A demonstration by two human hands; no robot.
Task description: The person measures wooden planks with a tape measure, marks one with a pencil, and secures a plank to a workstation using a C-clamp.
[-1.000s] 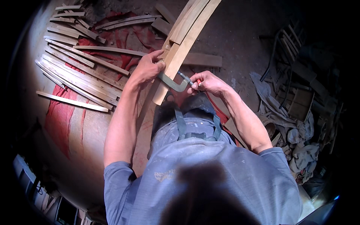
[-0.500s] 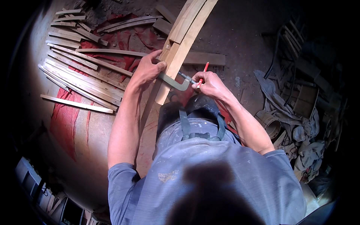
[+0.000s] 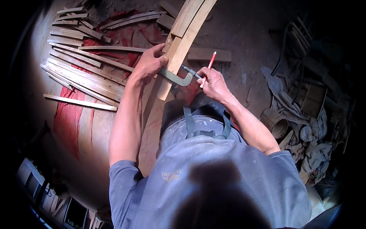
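A pale, slightly curved wooden strip (image 3: 192, 30) runs up and away in front of me, with a shorter wooden piece (image 3: 187, 18) lying along its left side. Near its close end, a green C-clamp (image 3: 178, 79) spans the wood, its screw pointing right. My left hand (image 3: 149, 65) grips the clamp's left end against the wood's edge, thumb and index finger on the wood; the other fingers are partly hidden. Closed around the screw's end is my right hand (image 3: 213, 82), which also holds a red pencil (image 3: 212, 61) pointing up between its fingers.
Many wooden strips (image 3: 89, 84) lie spread at the left, partly over a red cloth (image 3: 68, 122). A short board (image 3: 209, 54) rests behind my right hand. At the right are a bucket (image 3: 275, 124), crumpled grey cloth (image 3: 310, 134) and scrap wood.
The wood, the clamp and both hands have shifted slightly up in the picture. The pencil in my right hand has tilted a little further right. Both hands keep their holds.
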